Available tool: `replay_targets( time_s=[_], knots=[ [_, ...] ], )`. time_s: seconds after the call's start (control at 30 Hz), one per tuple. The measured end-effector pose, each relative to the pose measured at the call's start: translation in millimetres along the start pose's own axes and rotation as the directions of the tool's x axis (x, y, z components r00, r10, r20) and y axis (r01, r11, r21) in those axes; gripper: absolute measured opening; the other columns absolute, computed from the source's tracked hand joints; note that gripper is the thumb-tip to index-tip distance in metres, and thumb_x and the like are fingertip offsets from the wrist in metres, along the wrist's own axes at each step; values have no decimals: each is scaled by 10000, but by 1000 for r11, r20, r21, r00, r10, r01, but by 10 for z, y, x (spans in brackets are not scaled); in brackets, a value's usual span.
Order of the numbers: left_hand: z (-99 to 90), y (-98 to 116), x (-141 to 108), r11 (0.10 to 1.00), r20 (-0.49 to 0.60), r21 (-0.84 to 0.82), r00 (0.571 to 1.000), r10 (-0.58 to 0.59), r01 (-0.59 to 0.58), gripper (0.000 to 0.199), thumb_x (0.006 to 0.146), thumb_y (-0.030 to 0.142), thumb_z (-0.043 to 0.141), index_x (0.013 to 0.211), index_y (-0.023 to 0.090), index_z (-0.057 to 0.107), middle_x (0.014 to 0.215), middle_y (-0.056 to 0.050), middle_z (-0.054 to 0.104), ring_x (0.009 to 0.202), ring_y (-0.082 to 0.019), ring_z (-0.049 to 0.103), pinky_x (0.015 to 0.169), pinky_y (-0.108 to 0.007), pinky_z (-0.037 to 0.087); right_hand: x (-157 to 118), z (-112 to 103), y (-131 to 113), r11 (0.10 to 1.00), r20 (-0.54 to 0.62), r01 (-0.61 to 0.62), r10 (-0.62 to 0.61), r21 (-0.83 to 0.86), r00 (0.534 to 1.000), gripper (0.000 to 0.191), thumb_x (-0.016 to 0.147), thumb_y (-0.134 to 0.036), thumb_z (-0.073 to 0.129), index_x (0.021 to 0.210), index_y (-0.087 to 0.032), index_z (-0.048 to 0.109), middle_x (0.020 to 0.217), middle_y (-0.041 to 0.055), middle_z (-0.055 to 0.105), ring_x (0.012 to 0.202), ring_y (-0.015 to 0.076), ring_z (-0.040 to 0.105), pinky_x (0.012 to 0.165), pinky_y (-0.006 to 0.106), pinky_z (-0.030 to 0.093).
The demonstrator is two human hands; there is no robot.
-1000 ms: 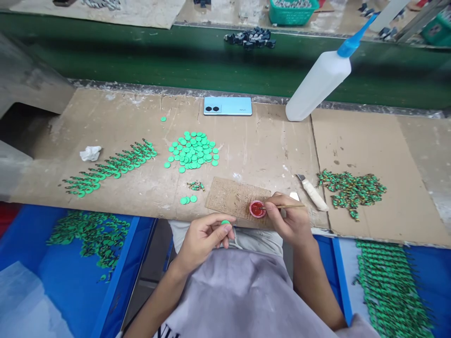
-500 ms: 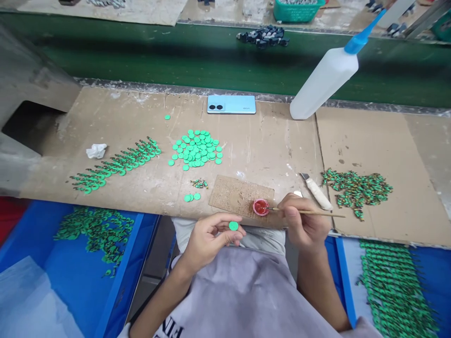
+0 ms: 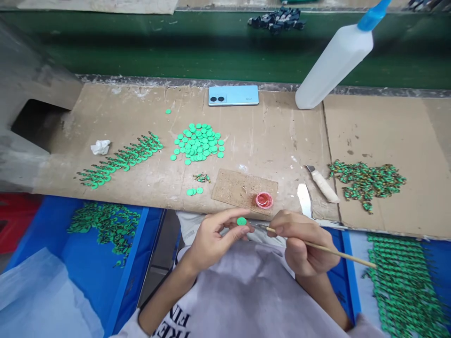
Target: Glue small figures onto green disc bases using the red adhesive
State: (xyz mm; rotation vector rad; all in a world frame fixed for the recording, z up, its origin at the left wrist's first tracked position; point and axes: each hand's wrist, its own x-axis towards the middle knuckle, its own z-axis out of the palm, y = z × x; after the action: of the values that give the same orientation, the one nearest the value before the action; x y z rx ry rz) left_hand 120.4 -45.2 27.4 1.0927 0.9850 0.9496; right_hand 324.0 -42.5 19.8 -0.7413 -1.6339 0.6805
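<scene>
Cardboard-covered worktop point(image 3: 246, 136), with a heap of green discs point(image 3: 198, 143) spread within arm's reach. Close to the body, the right hand point(image 3: 303, 244) grips a thin stick point(image 3: 327, 249) like a pen, tip aimed left. The left hand point(image 3: 214, 234) pinches one green disc point(image 3: 241, 221) face-up, just beside that tip, below the red pot point(image 3: 264, 200).

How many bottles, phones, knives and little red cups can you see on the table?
Bottle: 1
Phone: 1
Knife: 1
Red cup: 1
Total: 4
</scene>
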Motion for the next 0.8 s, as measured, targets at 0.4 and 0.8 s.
replay_targets(
  time_s=[0.4,0.8],
  knots=[
    [26,-11,-19,941,54,299,987,149,-159,261,929,178,758,1190,170,775,870,-48,857,759,-161,826,639,-158,648,184,70,-96,994,50,108,-109,15,993,167,1061,-171,500,1042,-149,664,732,50,680,598,176,643,522,290,524],
    [42,25,-3,833,61,479,957,284,-278,229,948,255,758,1146,143,778,768,-44,831,635,-154,782,577,-183,616,166,43,-83,996,62,86,-87,18,994,170,1043,-156,491,1036,-161,661,718,41,657,597,179,620,516,288,490]
  ],
)
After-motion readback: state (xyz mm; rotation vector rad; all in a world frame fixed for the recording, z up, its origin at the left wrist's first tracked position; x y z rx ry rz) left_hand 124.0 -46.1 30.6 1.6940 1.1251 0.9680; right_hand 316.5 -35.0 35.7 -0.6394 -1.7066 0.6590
